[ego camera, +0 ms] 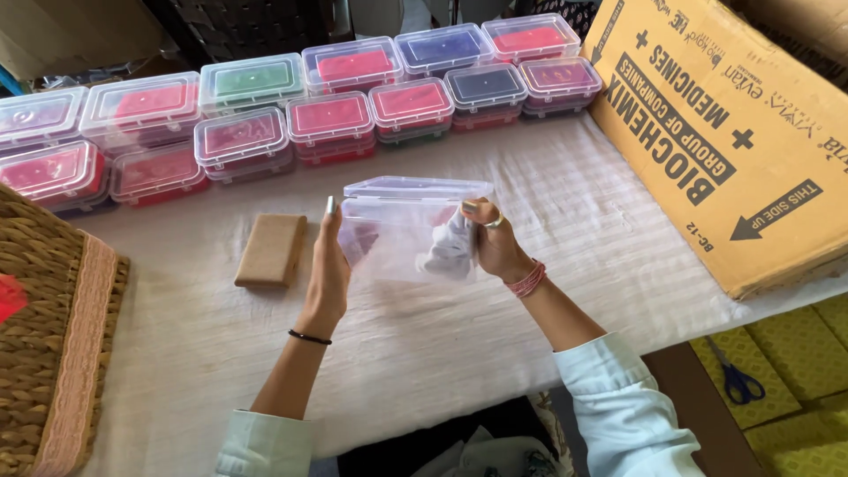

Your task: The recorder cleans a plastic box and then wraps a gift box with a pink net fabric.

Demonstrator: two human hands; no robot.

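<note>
I hold a clear plastic lidded box (402,231) up above the middle of the desk (442,353), my left hand (329,274) flat against its left wall, my right hand (495,243) grasping a white cloth (450,252) pressed into its right side. With only an open palm steadying it, I judge the smooth box could slip and drop onto the desk. Its lid stands raised at the far edge and might snap shut on my fingers. A flat brown cardboard piece (271,250) lies just left, and rows of clear boxes with coloured fillings (327,115) sit far behind, well apart.
</note>
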